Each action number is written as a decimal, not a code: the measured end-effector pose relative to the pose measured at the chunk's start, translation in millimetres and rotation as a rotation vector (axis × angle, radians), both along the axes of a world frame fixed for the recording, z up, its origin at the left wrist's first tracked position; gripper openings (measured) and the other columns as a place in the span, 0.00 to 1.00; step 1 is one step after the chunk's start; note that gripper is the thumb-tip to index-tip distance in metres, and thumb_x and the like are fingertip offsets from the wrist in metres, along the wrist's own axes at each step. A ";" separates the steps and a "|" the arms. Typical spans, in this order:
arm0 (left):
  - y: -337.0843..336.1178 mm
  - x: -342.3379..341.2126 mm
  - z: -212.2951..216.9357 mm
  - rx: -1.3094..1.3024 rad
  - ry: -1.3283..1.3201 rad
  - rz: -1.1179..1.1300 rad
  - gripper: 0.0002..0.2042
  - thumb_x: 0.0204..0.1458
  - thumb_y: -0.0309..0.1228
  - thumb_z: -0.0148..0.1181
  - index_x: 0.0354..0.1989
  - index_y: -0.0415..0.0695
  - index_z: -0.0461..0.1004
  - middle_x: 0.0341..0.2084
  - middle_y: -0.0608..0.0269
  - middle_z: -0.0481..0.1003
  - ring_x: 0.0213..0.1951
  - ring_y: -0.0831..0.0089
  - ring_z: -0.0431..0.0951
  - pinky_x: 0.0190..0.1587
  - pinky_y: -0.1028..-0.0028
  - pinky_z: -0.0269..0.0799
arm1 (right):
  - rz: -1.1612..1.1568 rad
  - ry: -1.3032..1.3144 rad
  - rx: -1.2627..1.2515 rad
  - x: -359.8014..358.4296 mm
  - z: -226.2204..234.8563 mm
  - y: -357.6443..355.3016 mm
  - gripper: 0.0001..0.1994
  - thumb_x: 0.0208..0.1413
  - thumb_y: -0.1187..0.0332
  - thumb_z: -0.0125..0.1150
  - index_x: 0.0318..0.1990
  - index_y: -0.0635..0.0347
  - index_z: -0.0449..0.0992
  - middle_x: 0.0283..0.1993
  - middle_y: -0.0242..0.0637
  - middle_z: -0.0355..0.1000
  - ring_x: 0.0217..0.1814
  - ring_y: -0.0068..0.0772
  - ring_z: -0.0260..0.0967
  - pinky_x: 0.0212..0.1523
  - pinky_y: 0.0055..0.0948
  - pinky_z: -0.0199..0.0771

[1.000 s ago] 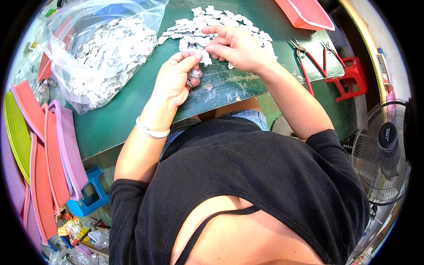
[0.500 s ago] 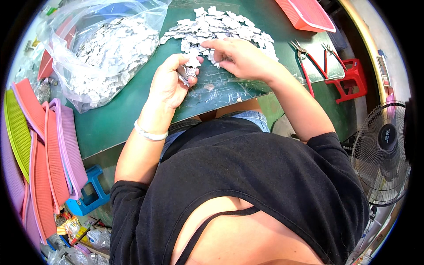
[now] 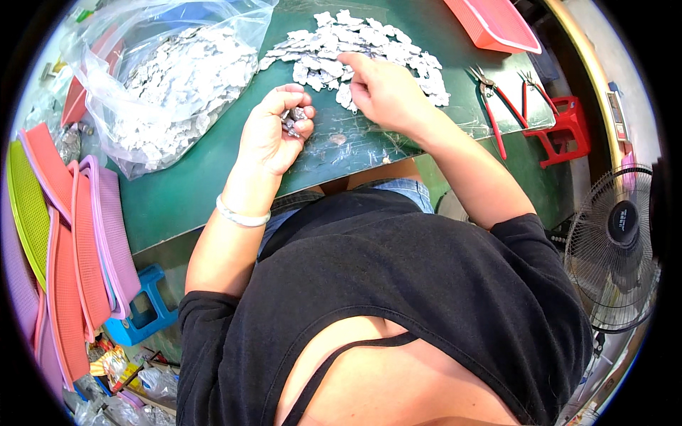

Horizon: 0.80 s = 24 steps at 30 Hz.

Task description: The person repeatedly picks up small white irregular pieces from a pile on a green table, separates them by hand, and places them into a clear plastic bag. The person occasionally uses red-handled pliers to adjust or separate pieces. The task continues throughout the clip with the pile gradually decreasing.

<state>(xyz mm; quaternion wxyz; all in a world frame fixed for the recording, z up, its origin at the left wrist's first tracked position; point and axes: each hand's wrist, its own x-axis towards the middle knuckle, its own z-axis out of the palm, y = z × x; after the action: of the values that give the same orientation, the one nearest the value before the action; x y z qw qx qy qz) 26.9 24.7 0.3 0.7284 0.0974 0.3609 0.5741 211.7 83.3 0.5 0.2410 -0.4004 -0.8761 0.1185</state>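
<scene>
My left hand [image 3: 273, 131] is curled, palm up, around several small silvery metal pieces [image 3: 293, 121] that show between its fingers and thumb. To its right, my right hand [image 3: 387, 92] reaches over the near side of a loose pile of flat, irregular silver-grey metal pieces [image 3: 415, 55]. Its index finger stretches onto the pile, and the thumb stands apart below. Nothing shows between that thumb and finger; the other fingers are mostly hidden. The pile lies on a green tabletop [image 3: 192, 206]. A clear plastic bag [image 3: 114, 135] left of the pile holds many more such pieces.
Red-handled cutting pliers [image 3: 490, 106] and a second pair [image 3: 534, 92] lie at the right. Behind them stands a pink plastic basket [image 3: 497, 28]. Stacked colored baskets [image 3: 71, 234] and a blue stool [image 3: 145, 305] are at left; a red stool [image 3: 565, 131] and fan [image 3: 614, 245] at right.
My right hand has moved away from my left hand and onto the pile. The flat piece that stood up at my left fingertips no longer shows there; the left fingers have curled in.
</scene>
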 end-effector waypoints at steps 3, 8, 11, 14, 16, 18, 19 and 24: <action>-1.0 3.7 4.3 -0.007 0.062 -0.013 0.07 0.47 0.22 0.50 0.35 0.36 0.67 0.25 0.56 0.68 0.24 0.71 0.67 0.19 0.82 0.63 | 0.040 0.016 0.019 1.3 2.8 -2.6 0.24 0.43 0.67 0.59 0.50 0.60 0.64 0.30 0.39 0.69 0.34 0.42 0.66 0.35 0.35 0.66; 1.2 -3.9 -1.1 0.038 -0.095 -0.144 0.06 0.47 0.24 0.51 0.34 0.39 0.65 0.21 0.61 0.67 0.18 0.75 0.66 0.16 0.82 0.59 | 0.107 -0.043 0.272 -3.7 2.2 -7.3 0.24 0.42 0.66 0.60 0.50 0.62 0.65 0.27 0.39 0.69 0.32 0.43 0.67 0.34 0.35 0.67; -1.8 -3.1 0.3 0.034 -0.005 -0.132 0.06 0.49 0.26 0.52 0.35 0.40 0.66 0.19 0.64 0.66 0.17 0.79 0.63 0.14 0.85 0.55 | -0.028 0.028 0.036 -2.5 3.8 -1.0 0.22 0.42 0.68 0.59 0.47 0.67 0.66 0.28 0.43 0.73 0.31 0.40 0.71 0.34 0.34 0.70; -3.2 2.1 1.4 0.027 0.149 -0.133 0.07 0.50 0.28 0.53 0.36 0.41 0.66 0.19 0.67 0.65 0.17 0.82 0.62 0.14 0.87 0.53 | -0.046 0.380 -0.474 4.0 13.1 1.9 0.20 0.44 0.72 0.55 0.48 0.68 0.66 0.25 0.38 0.73 0.25 0.27 0.70 0.29 0.25 0.69; -3.8 6.6 2.8 0.034 0.213 -0.176 0.07 0.51 0.28 0.54 0.37 0.42 0.66 0.19 0.67 0.65 0.17 0.82 0.62 0.14 0.87 0.53 | -0.012 0.492 -0.600 5.9 13.9 0.5 0.20 0.46 0.74 0.54 0.50 0.69 0.65 0.24 0.30 0.72 0.25 0.15 0.65 0.29 0.17 0.66; -4.3 11.3 4.8 0.037 0.247 -0.231 0.08 0.50 0.29 0.55 0.37 0.42 0.66 0.20 0.68 0.65 0.17 0.82 0.62 0.14 0.86 0.53 | 0.044 0.551 -0.652 5.1 17.1 -2.8 0.21 0.48 0.72 0.56 0.51 0.70 0.64 0.25 0.26 0.71 0.25 0.12 0.63 0.29 0.15 0.64; -4.8 14.1 5.2 0.054 0.274 -0.229 0.08 0.50 0.29 0.56 0.36 0.43 0.66 0.21 0.68 0.66 0.18 0.82 0.63 0.15 0.86 0.54 | 0.074 0.563 -0.687 5.3 16.6 -2.7 0.21 0.48 0.72 0.56 0.51 0.70 0.64 0.26 0.28 0.72 0.26 0.14 0.64 0.30 0.16 0.65; -5.3 17.5 4.8 0.063 0.273 -0.137 0.05 0.50 0.28 0.55 0.32 0.43 0.66 0.22 0.66 0.67 0.19 0.81 0.65 0.15 0.86 0.55 | 0.211 0.190 -0.236 17.2 12.4 -1.1 0.21 0.46 0.74 0.56 0.51 0.64 0.65 0.36 0.38 0.73 0.34 0.28 0.69 0.36 0.27 0.68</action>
<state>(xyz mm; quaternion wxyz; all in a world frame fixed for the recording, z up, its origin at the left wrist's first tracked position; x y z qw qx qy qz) 44.4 19.4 5.1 0.7066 0.2218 0.4310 0.5155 228.9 82.2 12.9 0.2603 -0.3189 -0.8665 0.2825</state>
